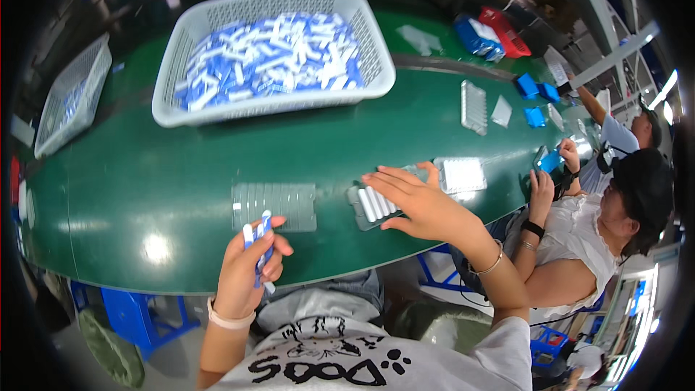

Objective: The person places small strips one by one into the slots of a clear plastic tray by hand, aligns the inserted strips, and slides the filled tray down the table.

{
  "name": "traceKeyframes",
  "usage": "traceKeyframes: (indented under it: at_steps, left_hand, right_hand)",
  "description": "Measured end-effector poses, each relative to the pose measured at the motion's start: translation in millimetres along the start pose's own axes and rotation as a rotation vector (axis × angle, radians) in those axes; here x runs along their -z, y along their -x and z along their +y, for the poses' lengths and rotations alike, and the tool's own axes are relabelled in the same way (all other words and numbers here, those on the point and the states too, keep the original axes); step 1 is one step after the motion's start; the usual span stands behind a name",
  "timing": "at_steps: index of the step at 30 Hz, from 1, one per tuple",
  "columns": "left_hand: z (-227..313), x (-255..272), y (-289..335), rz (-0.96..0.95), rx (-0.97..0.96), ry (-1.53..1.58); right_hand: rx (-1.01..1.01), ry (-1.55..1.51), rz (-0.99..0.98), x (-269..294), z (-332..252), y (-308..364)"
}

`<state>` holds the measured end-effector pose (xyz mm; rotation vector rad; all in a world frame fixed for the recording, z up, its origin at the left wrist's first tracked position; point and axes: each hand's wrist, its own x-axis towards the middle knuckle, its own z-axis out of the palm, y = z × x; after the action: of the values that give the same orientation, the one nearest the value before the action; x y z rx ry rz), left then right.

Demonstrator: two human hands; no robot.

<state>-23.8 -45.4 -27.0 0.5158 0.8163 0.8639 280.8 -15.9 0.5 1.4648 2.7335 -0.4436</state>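
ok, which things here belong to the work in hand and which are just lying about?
In hand:
- left hand gripping blue-and-white sticks
- right hand resting on a part-filled clear tray
- empty clear tray in front of the left hand
- big white basket of sticks

Lying about:
- second white basket, far left
- filled tray
- upright tray
- blue boxes

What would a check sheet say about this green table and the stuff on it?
Surface: green conveyor belt table, glossy with light glare.
Job's things: blue-and-white small tubes in the left hand; clear plastic tray with white tubes under the right hand; empty clear tray lies between.
Clutter: big white mesh basket of tubes; second basket; small blue boxes.
Grip: left closed on tubes; right flat, open.
Cables: nothing seen.
Surroundings: another seated person working at the right.
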Motion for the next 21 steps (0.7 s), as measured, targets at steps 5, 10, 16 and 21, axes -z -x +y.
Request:
traceKeyframes:
  at_steps: [5, 10, 16, 21]
  left_hand:
    - [-1, 11, -1, 0.102, -0.058, 0.177]
    - [9, 25, 0, 0.107, -0.110, 0.212]
    - [20, 25, -3, 0.100, -0.123, 0.135]
    - [16, 14, 4, 0.100, -0.055, -0.076]
  right_hand:
    - [-0.225, 0.119, -0.083, 18, 30, 35]
    - [-0.298, 0.224, -0.112, 15, 19, 32]
    - [-0.020, 0.039, 0.050, -12, -46, -37]
    - [0.067, 0.001, 0.131, -23, -71, -58]
